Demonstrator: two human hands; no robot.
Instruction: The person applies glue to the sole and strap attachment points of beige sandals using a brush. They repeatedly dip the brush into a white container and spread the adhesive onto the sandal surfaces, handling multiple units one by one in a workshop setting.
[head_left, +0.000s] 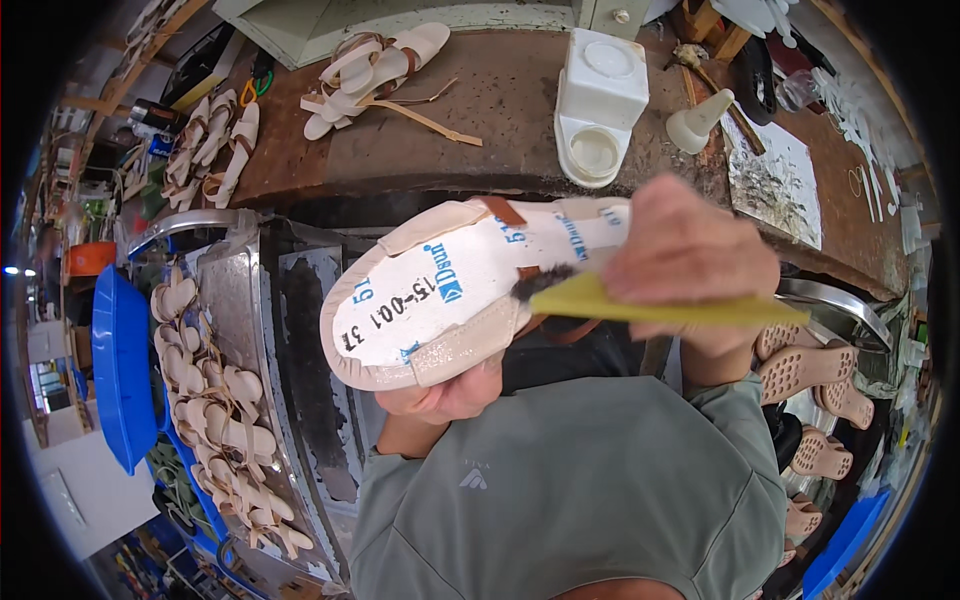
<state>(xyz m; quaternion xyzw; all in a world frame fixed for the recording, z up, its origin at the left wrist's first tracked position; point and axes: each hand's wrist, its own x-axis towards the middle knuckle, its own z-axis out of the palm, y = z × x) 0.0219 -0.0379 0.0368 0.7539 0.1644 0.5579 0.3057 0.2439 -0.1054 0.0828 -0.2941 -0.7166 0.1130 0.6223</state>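
Gripped from below at its toe end, a sandal upper (385, 290) lies across my left hand (445, 395), with its white underside facing up. Beige strap ends and brown straps are folded over its edges, and blue and black print marks the white surface. My right hand (690, 250), partly smeared by motion, is closed round a brush (650, 304) with a flat yellow handle. The brush's dark bristles touch or hover just over the sandal's middle, near a brown strap; I cannot tell which. The heel end runs behind my right hand.
Across the bench (460, 110) stand a white plastic pot (600, 100), a white cone-shaped nozzle (700, 122), a stained paper sheet (775, 185) and beige sandals (365, 75). Several sandals (225, 410) are piled at left beside a blue basin (122, 370). Pinkish soles (808, 372) are stacked at right.
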